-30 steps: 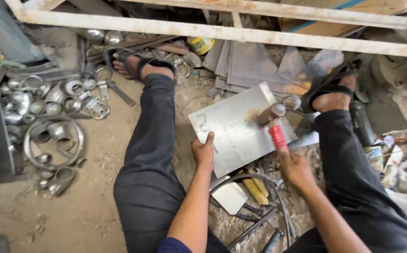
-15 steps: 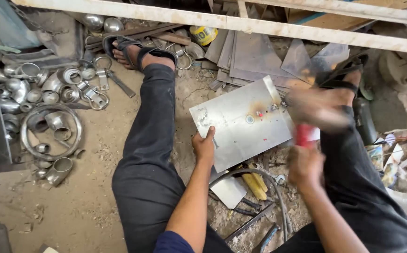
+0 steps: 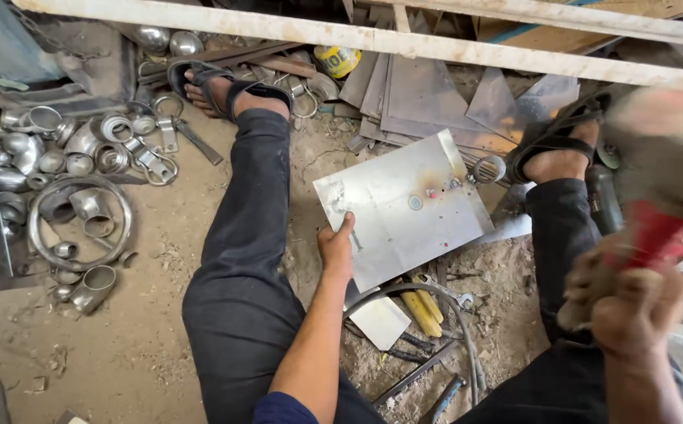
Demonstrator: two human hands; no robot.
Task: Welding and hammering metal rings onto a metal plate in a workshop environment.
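The right hand (image 3: 638, 310), clenched on a red-handled hammer (image 3: 659, 212), has swung up from the metal sheet (image 3: 404, 208), which the left hand (image 3: 336, 247) keeps gripping at its edge on the floor.

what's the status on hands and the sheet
Left hand pinning sheet edge. Right hand raised, gripping red-handled hammer, blurred. Nothing over the sheet.
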